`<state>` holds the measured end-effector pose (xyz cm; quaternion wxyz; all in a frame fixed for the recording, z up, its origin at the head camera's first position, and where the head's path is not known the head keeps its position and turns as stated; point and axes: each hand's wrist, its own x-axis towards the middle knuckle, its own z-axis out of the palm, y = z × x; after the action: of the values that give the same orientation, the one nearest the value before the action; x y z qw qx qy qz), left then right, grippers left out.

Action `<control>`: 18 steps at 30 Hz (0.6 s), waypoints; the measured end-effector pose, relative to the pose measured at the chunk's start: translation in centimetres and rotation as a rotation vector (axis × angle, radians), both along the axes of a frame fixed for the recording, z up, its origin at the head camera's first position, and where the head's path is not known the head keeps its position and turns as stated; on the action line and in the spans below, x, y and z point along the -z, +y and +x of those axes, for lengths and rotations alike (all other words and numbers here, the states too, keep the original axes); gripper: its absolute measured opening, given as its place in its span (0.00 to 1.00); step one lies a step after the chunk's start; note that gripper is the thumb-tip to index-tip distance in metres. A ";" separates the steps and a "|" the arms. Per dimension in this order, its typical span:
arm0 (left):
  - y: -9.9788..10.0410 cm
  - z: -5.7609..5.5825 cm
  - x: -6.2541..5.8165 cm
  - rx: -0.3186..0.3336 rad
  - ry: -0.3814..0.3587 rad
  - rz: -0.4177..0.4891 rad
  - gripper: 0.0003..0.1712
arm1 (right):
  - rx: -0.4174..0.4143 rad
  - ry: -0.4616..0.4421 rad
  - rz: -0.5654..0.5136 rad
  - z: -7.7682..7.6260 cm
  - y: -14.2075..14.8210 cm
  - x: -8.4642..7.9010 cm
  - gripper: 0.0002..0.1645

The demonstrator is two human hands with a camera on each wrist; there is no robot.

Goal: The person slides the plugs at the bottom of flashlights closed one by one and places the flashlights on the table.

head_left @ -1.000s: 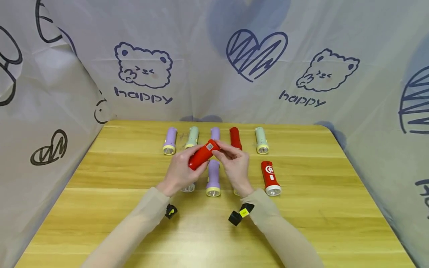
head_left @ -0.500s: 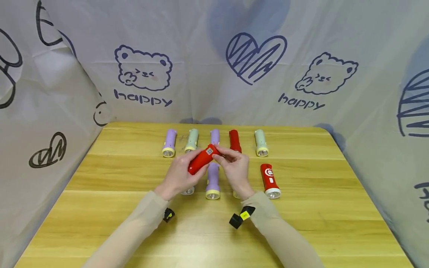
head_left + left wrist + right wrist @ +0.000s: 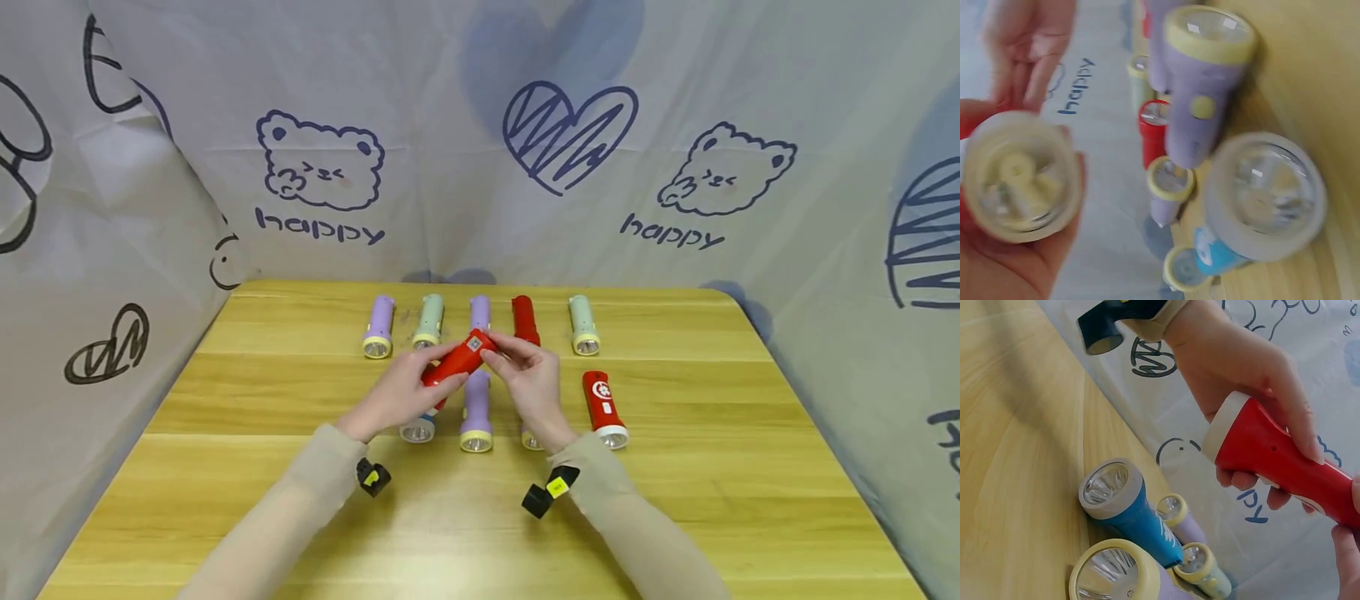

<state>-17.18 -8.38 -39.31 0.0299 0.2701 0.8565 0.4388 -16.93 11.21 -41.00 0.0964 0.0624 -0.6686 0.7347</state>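
A red flashlight (image 3: 459,360) with a white head is held up over the table, its head toward the lower left. My left hand (image 3: 397,390) grips its body, thumb and fingers on opposite sides in the right wrist view. The fingertips of my right hand (image 3: 534,379) pinch its tail end, beside a small square label. Its lens end (image 3: 1022,178) faces the left wrist camera, with pale parts behind the clear cover. Below the hands lie a blue flashlight (image 3: 1147,525) and a purple flashlight (image 3: 476,408); another, yellow-rimmed, is mostly hidden by my right wrist.
On the wooden table (image 3: 712,500), a red flashlight with a white print (image 3: 602,408) lies to the right. A back row holds several flashlights, among them a purple one (image 3: 380,325), a red one (image 3: 523,319) and a green one (image 3: 583,325). A printed cloth (image 3: 450,167) hangs behind.
My left hand has tilted and shifted slightly, uncovering more of the blue flashlight beneath. The held flashlight has moved a little to the right. The whole head view has shifted slightly upward.
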 end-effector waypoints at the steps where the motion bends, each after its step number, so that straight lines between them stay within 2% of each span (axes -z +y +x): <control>1: 0.0 0.0 -0.2 0.017 -0.039 0.012 0.29 | -0.005 -0.001 0.005 0.0 0.1 0.0 0.20; 4: -0.1 -0.3 -0.8 0.059 -0.117 0.031 0.28 | -0.029 0.002 0.015 0.1 0.2 -0.1 0.20; 9: -0.2 -0.7 -1.3 0.073 -0.176 -0.001 0.27 | -0.079 0.015 0.035 0.1 0.4 -0.3 0.21; 14: -0.5 -0.8 -1.8 0.043 -0.233 -0.033 0.30 | -0.148 0.034 0.049 0.0 0.7 -0.6 0.24; 18: -0.9 -1.0 -2.2 -0.003 -0.282 -0.017 0.32 | -0.186 0.063 0.044 0.1 1.8 -0.8 0.28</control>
<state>-18.18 -9.30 -37.13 0.1518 0.2041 0.8479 0.4652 -16.84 12.97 -40.24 0.0472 0.1494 -0.6724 0.7234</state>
